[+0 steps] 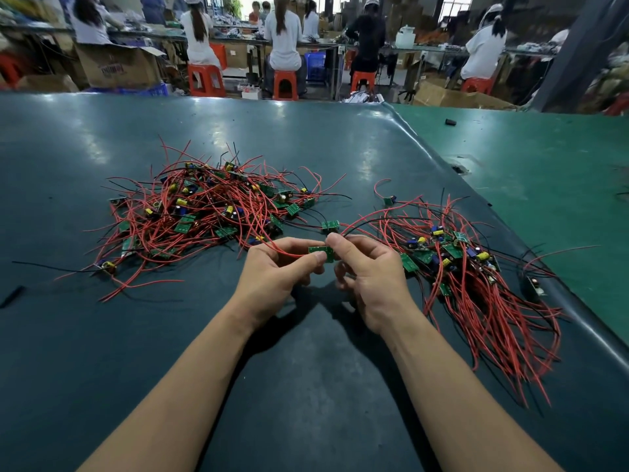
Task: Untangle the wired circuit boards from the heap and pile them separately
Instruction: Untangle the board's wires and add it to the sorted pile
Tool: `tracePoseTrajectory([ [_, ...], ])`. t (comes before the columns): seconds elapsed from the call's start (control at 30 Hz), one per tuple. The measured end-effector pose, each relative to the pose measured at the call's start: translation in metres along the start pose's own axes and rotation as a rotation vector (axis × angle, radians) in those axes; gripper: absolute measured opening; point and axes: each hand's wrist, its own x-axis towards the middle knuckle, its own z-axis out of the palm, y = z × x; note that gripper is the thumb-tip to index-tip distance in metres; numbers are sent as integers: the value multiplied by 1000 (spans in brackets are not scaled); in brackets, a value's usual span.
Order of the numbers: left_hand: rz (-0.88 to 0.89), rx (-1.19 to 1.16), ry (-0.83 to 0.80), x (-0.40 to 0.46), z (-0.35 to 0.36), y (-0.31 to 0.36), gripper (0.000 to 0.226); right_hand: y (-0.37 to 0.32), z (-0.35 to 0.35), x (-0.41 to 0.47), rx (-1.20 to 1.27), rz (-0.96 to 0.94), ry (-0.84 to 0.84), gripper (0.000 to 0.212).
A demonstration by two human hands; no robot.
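A tangled heap of small green circuit boards with red and black wires lies left of centre on the dark green table. A second pile of boards, with wires trailing toward me, lies on the right. Between them my left hand pinches a small green board between thumb and fingers. My right hand is curled against the same board's right side and pinches its red wire near the top. Another board lies just beyond my hands, wires running left and right from it.
The dark green table mat ends in a raised edge on the right, where a lighter green surface begins. A loose board sits apart above the right pile. A black scrap lies at far left. Seated workers on red stools fill the background.
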Motion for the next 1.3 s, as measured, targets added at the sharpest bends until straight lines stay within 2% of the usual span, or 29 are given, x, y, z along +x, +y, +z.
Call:
tracePoseTrajectory([
  [0.07, -22, 19, 20, 1, 0, 0, 11, 0, 1, 1, -19, -27, 37, 18],
  [0.17, -75, -40, 64, 4, 0, 0, 16, -4, -2, 5, 116, -33, 149, 24],
  [0.27, -91, -86, 80, 4, 0, 0, 21, -10, -12, 10, 238, -27, 218, 20],
  [0.4, -82, -109, 83, 5, -1, -1, 23, -12, -16, 11, 301, -15, 215, 15],
  [0.7, -70, -124, 76, 4, -2, -3, 24, -17, -16, 11, 383, 54, 209, 34],
  [0.87, -68, -243, 104, 8, -4, -4, 5, -20, -21, 12, 447, 32, 281, 27],
  [0.97, -70, -226, 80, 9, -5, -5, 12, -22, -24, 13, 526, 88, 264, 31],
  [1.07, -66, -223, 77, 7, -5, -5, 4, -20, -23, 13, 597, 132, 242, 38],
  [1.2, -63, -224, 180, 8, -4, -2, 9, -14, -22, 12, 442, 130, 138, 72],
  [1.23, -50, -195, 180, 8, -3, -2, 10, -12, -18, 9, 358, 147, 90, 73],
  [1.3, 13, -104, 152, 6, 0, -2, 14, -6, -7, 3, 190, 157, 2, 55],
])
